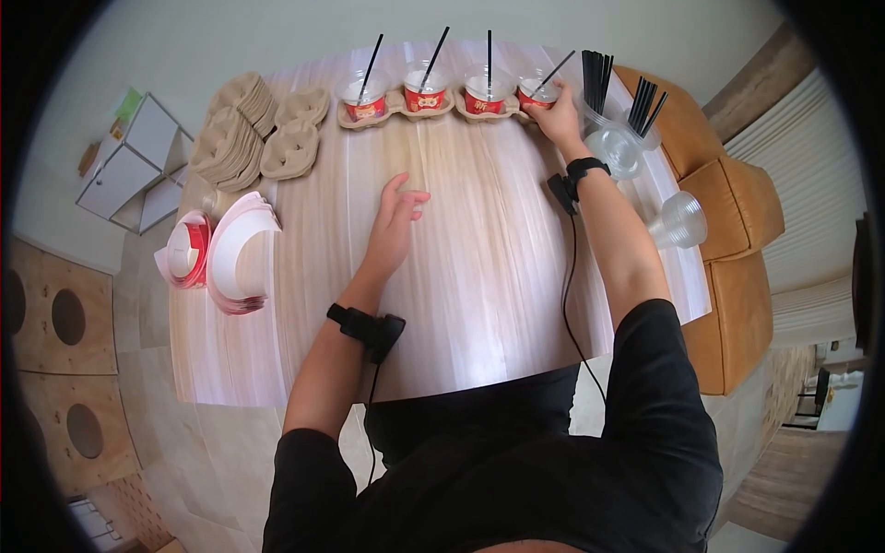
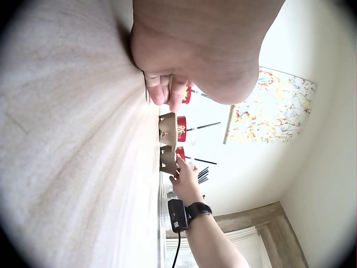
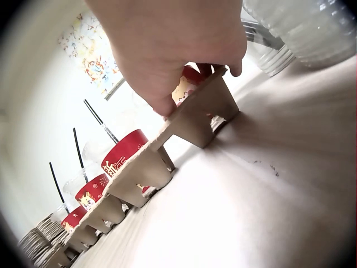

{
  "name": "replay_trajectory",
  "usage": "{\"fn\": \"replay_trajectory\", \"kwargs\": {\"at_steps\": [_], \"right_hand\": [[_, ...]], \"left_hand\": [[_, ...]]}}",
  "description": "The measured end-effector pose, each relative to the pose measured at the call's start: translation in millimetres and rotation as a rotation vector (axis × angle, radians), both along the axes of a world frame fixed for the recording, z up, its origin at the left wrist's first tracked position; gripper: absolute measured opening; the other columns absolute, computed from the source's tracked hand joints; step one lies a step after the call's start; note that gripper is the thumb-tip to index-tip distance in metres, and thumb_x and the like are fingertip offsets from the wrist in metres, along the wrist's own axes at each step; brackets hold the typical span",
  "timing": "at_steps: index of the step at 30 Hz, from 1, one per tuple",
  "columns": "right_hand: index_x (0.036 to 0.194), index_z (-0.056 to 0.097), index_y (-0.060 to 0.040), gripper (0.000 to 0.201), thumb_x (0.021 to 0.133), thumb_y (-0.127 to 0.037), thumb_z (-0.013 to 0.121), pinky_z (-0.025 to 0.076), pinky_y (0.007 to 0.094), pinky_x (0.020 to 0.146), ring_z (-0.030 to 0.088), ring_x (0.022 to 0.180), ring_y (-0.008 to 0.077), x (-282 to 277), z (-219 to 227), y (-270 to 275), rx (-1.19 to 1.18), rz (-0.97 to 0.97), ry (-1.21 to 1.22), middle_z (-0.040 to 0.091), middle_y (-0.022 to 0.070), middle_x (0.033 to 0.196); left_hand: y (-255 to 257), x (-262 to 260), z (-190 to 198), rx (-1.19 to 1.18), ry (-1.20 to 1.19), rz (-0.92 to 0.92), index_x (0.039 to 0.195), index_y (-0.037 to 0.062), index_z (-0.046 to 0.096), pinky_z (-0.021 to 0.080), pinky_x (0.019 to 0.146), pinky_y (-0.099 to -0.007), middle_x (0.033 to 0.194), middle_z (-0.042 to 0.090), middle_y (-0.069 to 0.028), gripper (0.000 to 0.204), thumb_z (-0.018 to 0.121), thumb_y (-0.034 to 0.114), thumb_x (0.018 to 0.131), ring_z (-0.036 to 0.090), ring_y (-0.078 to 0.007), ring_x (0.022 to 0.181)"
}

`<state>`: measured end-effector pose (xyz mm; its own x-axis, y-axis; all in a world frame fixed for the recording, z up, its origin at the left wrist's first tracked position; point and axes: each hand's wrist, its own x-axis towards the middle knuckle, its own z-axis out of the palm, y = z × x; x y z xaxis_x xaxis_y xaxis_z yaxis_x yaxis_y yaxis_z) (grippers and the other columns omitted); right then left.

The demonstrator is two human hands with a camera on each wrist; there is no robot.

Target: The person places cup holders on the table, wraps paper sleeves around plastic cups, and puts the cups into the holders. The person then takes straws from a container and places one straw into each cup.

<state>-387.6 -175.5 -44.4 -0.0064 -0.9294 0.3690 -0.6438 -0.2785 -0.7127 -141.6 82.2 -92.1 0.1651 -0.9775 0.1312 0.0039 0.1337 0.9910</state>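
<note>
At the far right of the row, my right hand (image 1: 557,118) grips a clear-lidded cup with a red band (image 3: 188,84), its thumb low by the rim of the brown pulp carrier (image 3: 203,114). A black straw (image 1: 559,66) leans out of that cup. Two carriers stand end to end at the table's back, each bearing two such cups; the others are a left cup (image 1: 363,100), a second cup (image 1: 425,92) and a third cup (image 1: 486,94), all with straws. Over the middle of the table, my left hand (image 1: 396,221) holds nothing, its fingers loosely bent.
Stacked pulp carriers (image 1: 226,138) sit at the back left, with loose carriers (image 1: 293,147) beside them. Nearer are pink-edged paper sleeves (image 1: 221,253) and red bands (image 1: 196,241). Black straws (image 1: 597,81), stacked clear lids (image 1: 615,152) and clear cups (image 1: 680,221) line the right side.
</note>
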Motion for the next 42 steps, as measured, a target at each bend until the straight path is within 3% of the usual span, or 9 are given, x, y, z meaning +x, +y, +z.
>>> {"fn": "replay_trajectory", "kwargs": {"at_steps": [9, 13, 19, 25, 30, 32, 35, 37, 42], "right_hand": [[0.137, 0.028, 0.0106, 0.096, 0.068, -0.032, 0.079, 0.045, 0.0362, 0.095, 0.058, 0.112, 0.0346, -13.6, 21.8, 25.8, -0.052, 0.083, 0.136, 0.054, 0.0312, 0.122], [0.138, 0.034, 0.0019, 0.068, 0.085, -0.021, 0.069, 0.046, 0.0355, 0.094, 0.054, 0.118, 0.0263, -14.0, 20.5, 77.1, -0.117, 0.269, -0.137, 0.052, 0.0237, 0.128], [0.129, 0.044, 0.0008, 0.039, 0.094, -0.013, 0.055, 0.053, 0.0329, 0.089, 0.062, 0.106, 0.0245, -11.2, 3.8, 167.1, 0.828, 0.783, -0.804, 0.058, 0.0178, 0.12], [0.12, 0.049, 0.0028, 0.028, 0.098, -0.014, 0.049, 0.057, 0.037, 0.084, 0.066, 0.098, 0.027, -12.0, -19.7, 179.6, 0.974, 0.863, -1.088, 0.062, 0.0192, 0.112], [0.108, 0.054, 0.0022, 0.02, 0.098, -0.013, 0.048, 0.058, 0.0341, 0.08, 0.067, 0.091, 0.0233, -16.0, -33.4, 169.3, 1.008, 0.859, -1.081, 0.065, 0.0151, 0.101], [0.105, 0.055, 0.0011, 0.017, 0.098, -0.014, 0.049, 0.058, 0.0308, 0.078, 0.067, 0.086, 0.0194, -12.6, -29.9, 173.7, 0.993, 0.855, -0.995, 0.065, 0.0116, 0.095], [0.106, 0.055, 0.0008, 0.018, 0.098, -0.015, 0.05, 0.058, 0.0302, 0.078, 0.067, 0.086, 0.0184, -11.3, -30.1, 174.1, 0.977, 0.859, -0.95, 0.065, 0.0108, 0.095], [0.106, 0.055, 0.0007, 0.018, 0.098, -0.015, 0.049, 0.058, 0.0305, 0.078, 0.067, 0.087, 0.019, -11.7, -30.0, 175.6, 0.974, 0.856, -0.955, 0.065, 0.0111, 0.095], [0.108, 0.055, 0.0003, 0.019, 0.099, -0.015, 0.049, 0.058, 0.0309, 0.078, 0.067, 0.088, 0.0193, -12.5, -30.6, 175.8, 0.963, 0.851, -0.956, 0.065, 0.0111, 0.097]], "left_hand": [[-1.8, 0.7, -3.8, 0.009, 0.048, 0.009, 0.138, 0.002, 0.031, 0.042, 0.093, -0.0295, 0.112, 0.06, -0.0104, 0.044, 0.037, 0.024, 0.101, 0.054, -0.0151, 0.107], [-1.5, 1.7, -5.2, -0.011, 0.061, 0.032, 0.135, 0.0016, 0.036, 0.043, 0.092, -0.029, 0.111, 0.06, -0.01, 0.039, 0.037, 0.022, 0.101, 0.054, -0.015, 0.105], [-4.7, 3.3, -4.8, 0.014, 0.032, 0.002, 0.12, 0.0001, 0.051, 0.044, 0.09, -0.0294, 0.109, 0.06, -0.009, 0.031, 0.037, 0.02, 0.101, 0.056, -0.0147, 0.103], [3.4, 3.2, 8.7, 0.074, 0.036, 0.026, 0.117, 0.0, 0.056, 0.045, 0.089, -0.0297, 0.108, 0.062, -0.0079, 0.03, 0.041, 0.02, 0.099, 0.057, -0.0144, 0.102], [-0.6, 37.3, 43.6, -0.034, -0.536, 0.339, 0.109, -0.0004, 0.062, 0.047, 0.085, -0.0335, 0.098, 0.066, -0.0122, 0.029, 0.048, 0.021, 0.095, 0.061, -0.0203, 0.094], [-20.4, 70.6, 54.3, -0.144, -0.799, 0.538, 0.105, -0.0044, 0.063, 0.045, 0.092, -0.0423, 0.104, 0.064, -0.0239, 0.028, 0.047, 0.015, 0.091, 0.06, -0.0369, 0.103], [-45.0, 110.1, 80.0, 0.054, -1.122, 0.577, 0.105, -0.0028, 0.065, 0.046, 0.091, -0.0452, 0.107, 0.063, -0.0259, 0.032, 0.046, 0.019, 0.09, 0.058, -0.0406, 0.105], [-59.7, 128.1, 72.5, 0.478, -1.306, 0.466, 0.103, -0.0008, 0.067, 0.047, 0.09, -0.0445, 0.107, 0.064, -0.0246, 0.034, 0.047, 0.022, 0.088, 0.06, -0.0389, 0.104], [-71.4, 134.2, 69.6, 0.581, -1.422, 0.436, 0.1, 0.0017, 0.069, 0.05, 0.086, -0.0426, 0.105, 0.066, -0.0209, 0.032, 0.049, 0.021, 0.086, 0.064, -0.0349, 0.1]]}}
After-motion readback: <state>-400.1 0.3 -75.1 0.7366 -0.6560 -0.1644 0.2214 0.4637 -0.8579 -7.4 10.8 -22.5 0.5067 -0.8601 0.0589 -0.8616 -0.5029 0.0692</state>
